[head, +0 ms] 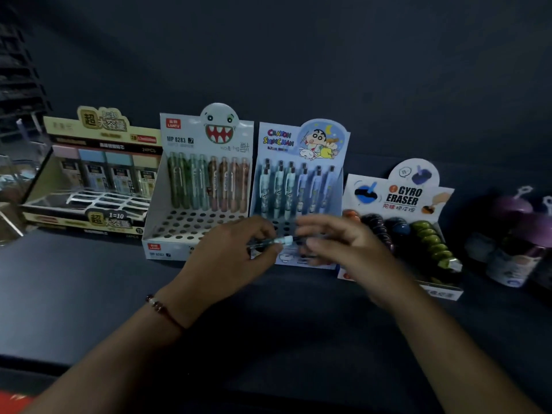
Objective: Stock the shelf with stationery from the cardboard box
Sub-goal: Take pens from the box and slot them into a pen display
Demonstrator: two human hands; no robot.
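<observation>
My left hand [230, 252] holds a pale blue pen [276, 242] level, in front of the Crayon Shinchan pen display box [301, 138]. My right hand [343, 249] is blurred just right of the pen's tip, fingers spread; whether it touches the pen I cannot tell. Several matching pens stand in the back rows of that box. The dark shelf [89, 288] carries all the display boxes. The cardboard box is out of view.
Left of the Shinchan box stands a monster-face pen display [206, 135] with many open holes, then a pencil-lead display [89, 144]. A Gyro Eraser box [400, 198] and purple-capped containers [513, 249] sit to the right.
</observation>
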